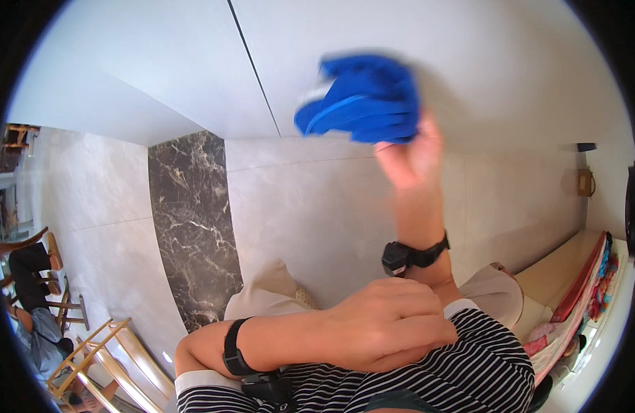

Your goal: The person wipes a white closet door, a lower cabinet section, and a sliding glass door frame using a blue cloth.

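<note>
1. And here's the right hand (415,148), out ahead and to the right of the dark marble strip (194,227), fingers gripping a bunched blue cloth (369,100)!
2. That cloth is beyond the strip's far end, off to its right, in front of a white panel (496,62); it's blurred, so I can't tell whether the two touch.
3. Left hand (393,323) now: right of the strip's near end, folded across the striped shirt (500,351), fingers curled in; whether anything sits inside, I can't tell.
4. Black bands circle both wrists, the right-hand one (427,256) well right of the strip.
5. Left of the strip's near end, a pale tubular frame (132,354); far to its right, a beige bench (558,268).
</note>
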Demonstrator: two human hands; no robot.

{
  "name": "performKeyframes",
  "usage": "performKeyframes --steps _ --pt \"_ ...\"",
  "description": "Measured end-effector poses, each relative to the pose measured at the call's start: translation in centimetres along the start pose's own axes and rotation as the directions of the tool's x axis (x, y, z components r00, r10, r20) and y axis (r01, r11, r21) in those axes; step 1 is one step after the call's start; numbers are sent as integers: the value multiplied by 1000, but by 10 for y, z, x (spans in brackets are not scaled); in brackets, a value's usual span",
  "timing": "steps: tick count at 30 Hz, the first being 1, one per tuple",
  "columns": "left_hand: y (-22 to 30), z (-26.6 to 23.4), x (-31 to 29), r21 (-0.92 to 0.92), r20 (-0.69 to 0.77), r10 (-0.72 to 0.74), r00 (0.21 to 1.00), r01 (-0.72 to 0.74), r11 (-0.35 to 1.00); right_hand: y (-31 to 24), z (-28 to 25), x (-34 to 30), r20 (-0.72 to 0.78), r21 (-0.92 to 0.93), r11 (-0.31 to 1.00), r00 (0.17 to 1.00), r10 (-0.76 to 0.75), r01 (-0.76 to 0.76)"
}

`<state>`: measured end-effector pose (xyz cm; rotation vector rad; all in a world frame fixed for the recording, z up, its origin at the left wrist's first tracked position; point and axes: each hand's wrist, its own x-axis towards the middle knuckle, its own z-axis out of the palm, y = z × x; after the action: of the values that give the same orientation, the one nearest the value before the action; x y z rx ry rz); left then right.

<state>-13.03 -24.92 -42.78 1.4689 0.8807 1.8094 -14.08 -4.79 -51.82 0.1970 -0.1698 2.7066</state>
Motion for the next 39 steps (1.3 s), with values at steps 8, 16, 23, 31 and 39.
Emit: performKeyframes --steps 8,16,23,31,39 --pt "4 0 -3 32 14 -22 1000 22 999 -2 -14 0 -227 -409 904 945 -235 126" --pt "4 4 2 36 56 -79 995 77 996 34 -254 -37 -951 -265 963 180 -252 -49" --pt "0 6 1 49 63 -72 995 69 996 -10 -197 -27 -861 -272 953 407 -304 137" --pt "5 10 3 36 91 -93 991 90 995 -54 36 -15 -161 -595 671 752 -639 442" --pt "9 12 3 94 157 -58 986 43 995 -45 -128 -29 -405 -594 783 774 -487 182"
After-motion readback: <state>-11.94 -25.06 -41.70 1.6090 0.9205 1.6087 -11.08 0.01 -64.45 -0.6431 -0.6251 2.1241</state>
